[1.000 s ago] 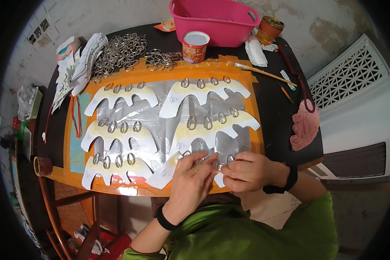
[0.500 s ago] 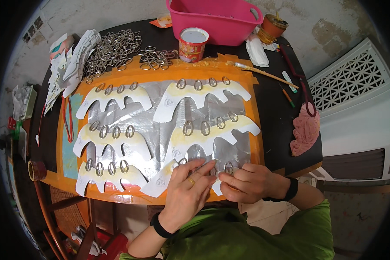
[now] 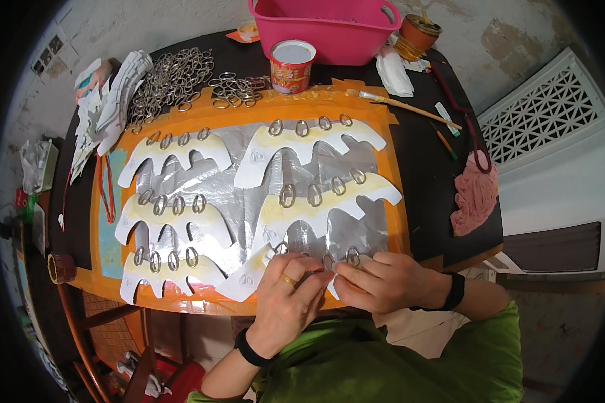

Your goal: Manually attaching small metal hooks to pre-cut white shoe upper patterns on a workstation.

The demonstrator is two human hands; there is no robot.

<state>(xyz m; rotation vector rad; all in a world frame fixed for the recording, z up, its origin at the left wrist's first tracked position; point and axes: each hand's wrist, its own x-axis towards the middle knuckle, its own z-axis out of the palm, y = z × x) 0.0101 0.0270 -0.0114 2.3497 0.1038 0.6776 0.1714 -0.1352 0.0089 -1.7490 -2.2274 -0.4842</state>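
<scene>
A white scalloped cut-out (image 3: 238, 285) lies at the near right edge of the work surface, partly covered by my hands. Metal oval rings stand along its upper edge, one ring (image 3: 327, 262) between my fingertips and another ring (image 3: 353, 256) just above my right fingers. My left hand (image 3: 290, 295) is closed, thumb and fingers pinching the cut-out's edge below the middle ring. From the right, my right hand (image 3: 382, 281) pinches the same edge beside it. Farther off lie similar cut-outs, such as the one directly beyond (image 3: 329, 205), with yellowish upper bands and rings along them.
A pile of metal rings (image 3: 171, 84) lies at the back left beside stacked white cut-outs (image 3: 121, 94). Behind are a red tub (image 3: 292, 75) and a pink basin (image 3: 323, 33). A brush (image 3: 410, 107), a pink cloth (image 3: 475, 201) and a pencil (image 3: 446, 144) lie right.
A ring now shows upright between my fingertips, where my fingers covered that spot before. Both hands stay at the near cut-out, and the view has shifted slightly.
</scene>
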